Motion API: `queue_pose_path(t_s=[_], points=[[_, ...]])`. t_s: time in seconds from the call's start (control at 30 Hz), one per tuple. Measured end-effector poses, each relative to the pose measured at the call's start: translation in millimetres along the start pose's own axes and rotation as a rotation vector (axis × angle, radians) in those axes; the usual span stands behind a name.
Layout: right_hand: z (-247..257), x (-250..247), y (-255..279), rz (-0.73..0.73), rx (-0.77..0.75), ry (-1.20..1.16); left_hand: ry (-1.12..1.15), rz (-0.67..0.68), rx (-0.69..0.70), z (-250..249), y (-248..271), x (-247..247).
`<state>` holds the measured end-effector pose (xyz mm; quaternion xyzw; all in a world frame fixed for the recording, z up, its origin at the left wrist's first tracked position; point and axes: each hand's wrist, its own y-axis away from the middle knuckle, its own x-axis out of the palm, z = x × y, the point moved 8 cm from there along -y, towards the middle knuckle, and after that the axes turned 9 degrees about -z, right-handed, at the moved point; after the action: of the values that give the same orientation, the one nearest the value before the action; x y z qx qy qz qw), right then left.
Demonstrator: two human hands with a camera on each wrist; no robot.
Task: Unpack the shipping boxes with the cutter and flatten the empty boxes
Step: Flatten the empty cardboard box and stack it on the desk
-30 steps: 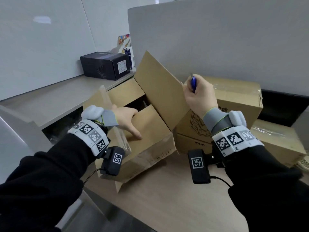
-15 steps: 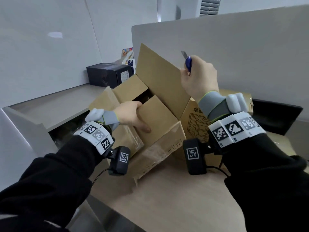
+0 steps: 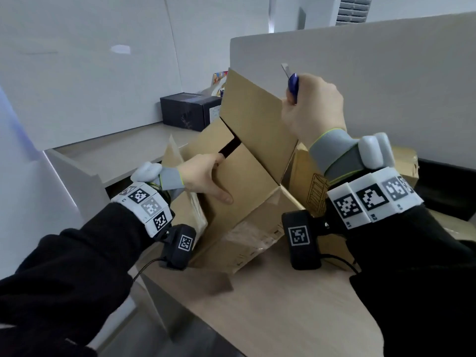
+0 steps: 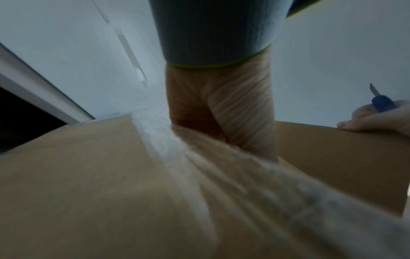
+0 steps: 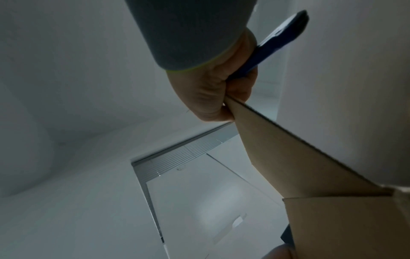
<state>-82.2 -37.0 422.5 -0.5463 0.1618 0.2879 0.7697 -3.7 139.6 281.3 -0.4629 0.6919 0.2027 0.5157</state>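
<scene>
An open brown cardboard box [image 3: 252, 181] sits tilted on the wooden table [image 3: 283, 305], its opening facing away from me. My left hand [image 3: 203, 176] grips the edge of the near flap, thumb on top. My right hand [image 3: 311, 106] holds the blue cutter [image 3: 293, 85], blade out and pointing up, and also pinches the top corner of the tall raised flap [image 3: 252, 112]. In the right wrist view the right hand [image 5: 213, 91] clasps the cutter [image 5: 275, 42] and the flap corner [image 5: 288, 157]. The left wrist view shows the left hand [image 4: 219, 108] on cardboard and the cutter [image 4: 381, 103]. What is inside the box is hidden.
Sealed cardboard boxes [image 3: 404, 163] lie behind the open one at the right, one with a printed drawing [image 3: 316, 191]. A black box [image 3: 188, 112] stands on the side ledge at the back left. A grey partition [image 3: 360, 73] closes off the back.
The box has been tipped up and lifted toward me. My right hand rose with the cutter and the tall flap. My left hand moved from flat on the near flap to gripping its edge.
</scene>
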Motion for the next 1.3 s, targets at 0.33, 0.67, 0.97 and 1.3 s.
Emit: queue_pose_path(t_s=[0.33, 0.67, 0.97, 1.3], points=[[35, 27, 33, 0.112, 0.100, -0.531, 0.445, 0.049, -0.126, 20, 26, 41], [-2, 70, 61, 0.340, 0.012, -0.273, 0.354, 0.078, -0.199, 34, 36, 62], [-4, 61, 41, 0.199, 0.051, -0.138, -0.208, 0.379, -0.188, 35, 50, 20], [23, 59, 45, 0.158, 0.077, -0.194, -0.140, 0.368, -0.343, 93, 116, 44]])
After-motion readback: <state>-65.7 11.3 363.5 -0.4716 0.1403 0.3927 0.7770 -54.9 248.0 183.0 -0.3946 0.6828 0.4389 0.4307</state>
